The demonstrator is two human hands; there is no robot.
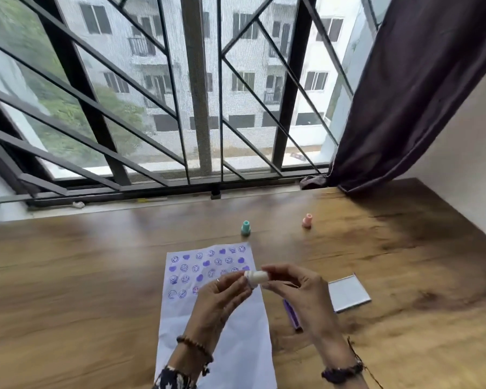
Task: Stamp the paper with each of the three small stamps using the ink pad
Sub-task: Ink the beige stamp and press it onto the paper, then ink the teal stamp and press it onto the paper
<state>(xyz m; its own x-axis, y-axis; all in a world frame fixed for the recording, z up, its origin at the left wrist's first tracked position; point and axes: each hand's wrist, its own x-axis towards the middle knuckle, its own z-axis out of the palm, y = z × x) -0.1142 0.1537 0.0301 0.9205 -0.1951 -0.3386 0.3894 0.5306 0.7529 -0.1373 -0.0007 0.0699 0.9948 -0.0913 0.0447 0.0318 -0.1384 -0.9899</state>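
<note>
A white sheet of paper (pixel 225 329) lies on the wooden table, its upper half covered with purple smiley and heart prints. Both hands hold a small white stamp (pixel 255 277) sideways above the paper's right edge. My left hand (pixel 222 299) pinches its left end, my right hand (pixel 295 290) grips its right end. A teal stamp (pixel 245 228) and a pink stamp (pixel 307 220) stand upright on the table beyond the paper. The purple ink pad (pixel 292 314) lies to the right of the paper, partly hidden under my right hand.
A grey square lid (pixel 348 293) lies flat to the right of the ink pad. The wooden table (pixel 68 276) reaches a barred window at the back. A dark curtain (pixel 418 94) hangs at the back right by a white wall.
</note>
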